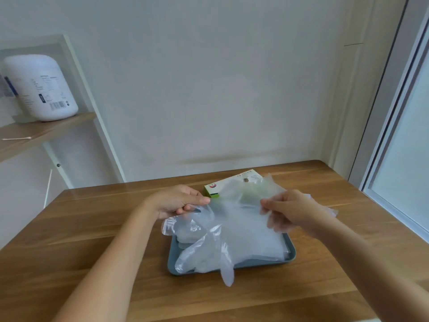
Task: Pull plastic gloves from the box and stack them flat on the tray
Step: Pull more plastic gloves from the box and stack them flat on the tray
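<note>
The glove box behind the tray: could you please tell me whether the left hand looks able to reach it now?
Probably yes, though not freely: the left hand pinches the glove, which hangs partly in front of the box. The box lies just beyond that hand, with nothing solid between.

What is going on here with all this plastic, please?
A person is stacking plastic gloves. The left hand and the right hand each pinch an edge of one clear plastic glove, holding it spread above the tray. The tray already holds a pile of gloves, one finger hanging over its near rim. The box sits behind the tray on the wooden table.
</note>
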Demonstrator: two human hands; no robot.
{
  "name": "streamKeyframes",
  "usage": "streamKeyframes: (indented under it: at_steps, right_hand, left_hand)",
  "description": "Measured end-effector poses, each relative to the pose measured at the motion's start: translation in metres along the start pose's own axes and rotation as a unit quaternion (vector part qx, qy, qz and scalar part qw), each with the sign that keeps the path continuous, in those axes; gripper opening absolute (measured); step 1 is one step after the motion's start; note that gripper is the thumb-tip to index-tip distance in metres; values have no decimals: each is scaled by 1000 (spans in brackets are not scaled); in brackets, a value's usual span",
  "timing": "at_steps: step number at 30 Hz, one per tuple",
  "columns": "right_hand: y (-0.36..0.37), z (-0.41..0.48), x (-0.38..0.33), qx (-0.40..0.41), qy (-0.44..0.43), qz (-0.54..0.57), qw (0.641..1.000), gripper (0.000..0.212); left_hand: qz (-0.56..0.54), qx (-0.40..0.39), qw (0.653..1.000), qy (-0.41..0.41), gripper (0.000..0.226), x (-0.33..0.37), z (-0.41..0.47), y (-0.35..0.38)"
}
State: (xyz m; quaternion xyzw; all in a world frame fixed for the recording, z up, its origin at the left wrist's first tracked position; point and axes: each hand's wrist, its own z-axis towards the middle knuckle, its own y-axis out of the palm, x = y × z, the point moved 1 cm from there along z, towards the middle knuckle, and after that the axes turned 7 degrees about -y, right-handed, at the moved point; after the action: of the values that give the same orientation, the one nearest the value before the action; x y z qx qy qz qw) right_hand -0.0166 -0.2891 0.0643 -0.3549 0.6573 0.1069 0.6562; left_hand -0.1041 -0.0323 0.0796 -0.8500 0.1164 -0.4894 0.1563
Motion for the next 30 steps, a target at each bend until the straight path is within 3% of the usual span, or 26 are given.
streamKeyframes:
  at_steps: [3,8,11,13,15,18,20,23,25,27,28,30]
  right_hand:
    - [8,14,20,9,20,-115,993,30]
    - [24,26,45,41,70,-244,966,32]
    - [29,28,53,56,24,-357,932,37]
    - [31,28,55,65,4,-388,919,38]
    - [33,29,57,70,-6,-399,914,37]
    - [38,33,60,68,-7,-417,906,35]
    - [39,34,61,68,-10,-429,901,35]
    - [36,26,58,81,-37,-435,896,34]
    - [31,17,60,132,-113,-442,880,37]
    - [28,12,58,171,-238,-453,842,45]
    - [28,11,56,158,-290,-472,817,44]
    - [29,9,51,36,-299,-513,804,39]
  left_hand:
    - [106,16,993,-45,21,2,27,-5]
    - [261,90,960,-50,22,-5,67,1]
    - [331,163,928,-55,18,-8,75,5]
    - [378,273,885,-2,13,-1,69,15]
    - [344,342,869,95,9,9,58,37]
    - [318,277,885,195,11,10,48,84]
    - [347,215,890,203,15,-1,53,109]
    - [357,194,892,199,24,-23,64,122]
    - [314,188,908,204,23,-31,67,122]
    - [312,172,913,200,29,-35,70,119]
    - [324,164,911,197,35,-36,72,119]
    - [347,157,903,197,47,-37,73,116]
